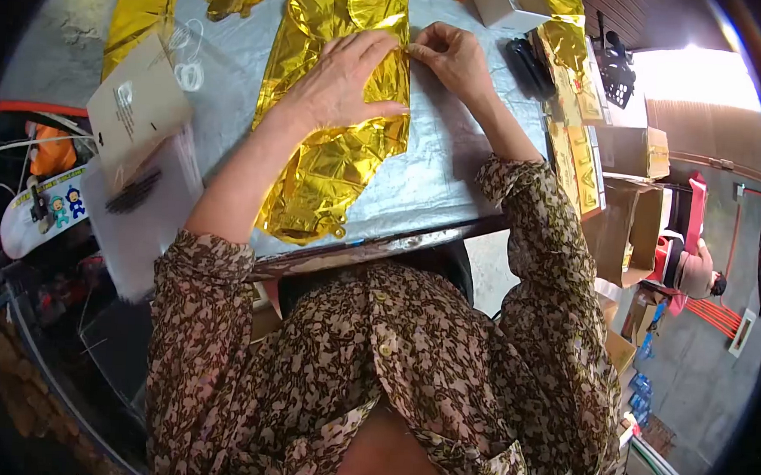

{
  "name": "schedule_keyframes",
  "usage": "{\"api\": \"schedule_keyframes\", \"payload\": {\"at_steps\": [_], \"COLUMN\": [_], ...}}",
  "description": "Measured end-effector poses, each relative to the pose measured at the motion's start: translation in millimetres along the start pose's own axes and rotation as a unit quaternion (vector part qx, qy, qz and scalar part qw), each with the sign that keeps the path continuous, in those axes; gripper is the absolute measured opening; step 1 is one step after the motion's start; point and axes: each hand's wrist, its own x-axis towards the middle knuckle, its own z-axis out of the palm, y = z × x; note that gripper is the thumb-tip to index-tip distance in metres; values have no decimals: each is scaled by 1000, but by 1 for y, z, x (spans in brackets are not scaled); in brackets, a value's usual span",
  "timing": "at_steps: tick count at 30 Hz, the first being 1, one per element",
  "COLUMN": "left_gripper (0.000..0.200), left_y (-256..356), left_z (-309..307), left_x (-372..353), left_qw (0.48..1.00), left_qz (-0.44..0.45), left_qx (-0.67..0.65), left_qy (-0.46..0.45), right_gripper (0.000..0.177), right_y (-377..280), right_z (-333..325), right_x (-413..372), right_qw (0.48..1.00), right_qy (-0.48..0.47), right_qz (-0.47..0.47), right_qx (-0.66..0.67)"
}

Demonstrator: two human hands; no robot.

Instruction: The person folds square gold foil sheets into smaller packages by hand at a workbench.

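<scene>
A flat, uninflated gold foil balloon (328, 179) lies creased on the silvery table top in front of me, with a small tab at its lower end. My left hand (341, 81) rests palm down across the foil, fingers stretched out and thumb pointing right. At the foil's upper right edge, my right hand (458, 65) has thumb and forefinger pinched together on the rim. Whatever small part lies between those fingertips is hidden.
More gold foil (138, 18) lies at the upper left, beside white ribbon loops (188, 74) and a cardboard sheet (142, 109). To the right are a black object (531, 69), a white box (509, 5) and a yellow-lettered box (586, 171). Another person (693, 271) is farther right.
</scene>
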Motion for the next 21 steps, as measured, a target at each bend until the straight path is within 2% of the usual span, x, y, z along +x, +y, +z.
{"api": "schedule_keyframes", "payload": {"at_steps": [7,8,11,12,17,19,20,21], "left_gripper": [97,98,100,101,101,96,96,89], "left_y": [-5,-6,-4,-3,-5,-6,-7,-8], "left_z": [0,1,1,0,1,3,4,5], "left_x": [0,0,0,-1,0,0,1,0], "left_qw": [1000,1000,1000,1000,1000,1000,1000,1000], "left_qz": [16,19,18,12,14,27,25,28], "left_qx": [16,15,15,16,1,10,13,12], "left_qy": [-12,-7,-7,-13,-12,8,11,8], "right_gripper": [19,22,24,28,33,29,23,20], "right_y": [-24,-25,-36,-46,-53,-62,-71,-73], "right_z": [-5,-4,-3,-9,-16,-24,-29,-28], "right_x": [-54,-63,-87,-94,-111,-102,-90,-76], "right_qw": [997,996,997,994,991,974,980,986], "right_qy": [-59,-65,-66,-81,-105,-185,-177,-139], "right_qz": [40,58,43,69,29,6,88,80], "right_qx": [-17,28,-6,-15,-73,-131,-28,45]}}
